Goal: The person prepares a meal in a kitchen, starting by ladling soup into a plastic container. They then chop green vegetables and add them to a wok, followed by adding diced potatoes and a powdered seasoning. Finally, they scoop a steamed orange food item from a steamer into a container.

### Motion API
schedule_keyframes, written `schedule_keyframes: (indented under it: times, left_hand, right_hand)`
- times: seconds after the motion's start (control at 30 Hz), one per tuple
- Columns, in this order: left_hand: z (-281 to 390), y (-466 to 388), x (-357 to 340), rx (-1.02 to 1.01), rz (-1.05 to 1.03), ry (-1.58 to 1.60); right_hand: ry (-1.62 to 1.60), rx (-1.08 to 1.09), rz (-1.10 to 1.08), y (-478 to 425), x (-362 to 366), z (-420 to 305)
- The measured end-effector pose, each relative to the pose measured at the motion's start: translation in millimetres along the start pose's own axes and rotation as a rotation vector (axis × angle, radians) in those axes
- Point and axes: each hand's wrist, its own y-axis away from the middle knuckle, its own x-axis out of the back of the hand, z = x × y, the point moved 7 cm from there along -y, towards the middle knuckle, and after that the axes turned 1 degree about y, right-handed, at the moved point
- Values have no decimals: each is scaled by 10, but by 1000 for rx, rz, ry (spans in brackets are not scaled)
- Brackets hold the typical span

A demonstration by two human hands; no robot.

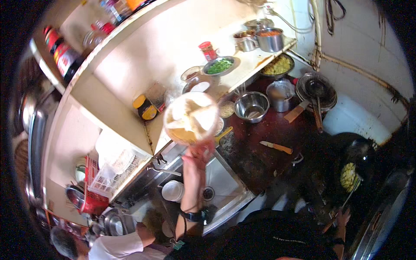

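Observation:
My left hand (193,162), with a dark watch on the wrist, reaches up over the sink. It grips the reddish lower part of a round container (191,118), which holds pale, partly overexposed contents. At the lower right, my right hand (343,217) is closed around a long-handled metal cooking utensil (350,195) with a wooden handle. The utensil's far end meets yellowish chopped food (350,177) in a dark wok (360,149). The exact shape of that end is unclear.
A knife (276,147) lies on the dark counter near a steel bowl (252,106). Beyond are a pot (281,95), stacked strainers (316,87) and a shelf (252,73) with chopped greens (220,66). A metal sink (224,182) lies below. Another person (113,245) is at lower left.

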Motion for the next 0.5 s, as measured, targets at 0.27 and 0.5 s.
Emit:
schedule_keyframes:
  times: [0.27, 0.5]
  left_hand:
    - [-415, -632, 1693, 161, 407, -10]
    - [223, -185, 1071, -594, 558, -543]
  right_hand:
    - [-773, -572, -630, 166, -555, 138]
    - [411, -96, -730, -1047, 1634, -1141]
